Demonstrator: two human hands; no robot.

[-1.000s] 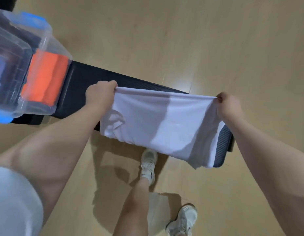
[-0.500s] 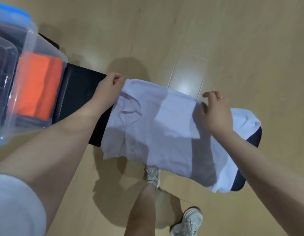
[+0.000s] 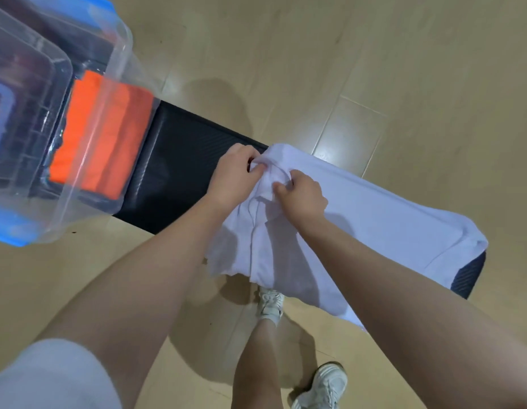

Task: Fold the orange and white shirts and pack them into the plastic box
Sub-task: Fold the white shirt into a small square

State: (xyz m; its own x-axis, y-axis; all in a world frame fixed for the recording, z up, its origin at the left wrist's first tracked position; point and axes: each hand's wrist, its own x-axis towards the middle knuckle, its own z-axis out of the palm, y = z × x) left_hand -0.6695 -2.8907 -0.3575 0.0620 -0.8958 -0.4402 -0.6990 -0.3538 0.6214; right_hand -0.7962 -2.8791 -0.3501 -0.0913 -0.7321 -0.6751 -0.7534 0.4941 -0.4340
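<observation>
The white shirt [image 3: 383,219] lies spread across the right half of a black padded bench [image 3: 179,160], its edges hanging over the near side. My left hand [image 3: 235,172] and my right hand [image 3: 300,193] sit close together at the shirt's left end, both pinching bunched fabric around the collar. The orange shirt [image 3: 99,137] lies folded inside the clear plastic box [image 3: 114,93], which stands on the bench's left end.
The box has blue handles and a clear lid part at the far left. A light wooden floor [image 3: 374,69] surrounds the bench. My legs and white sneakers [image 3: 269,302] stand just in front of the bench.
The shirt went from held stretched in the air to lying on the bench. My right hand moved left from the shirt's right end to join my left hand at the collar.
</observation>
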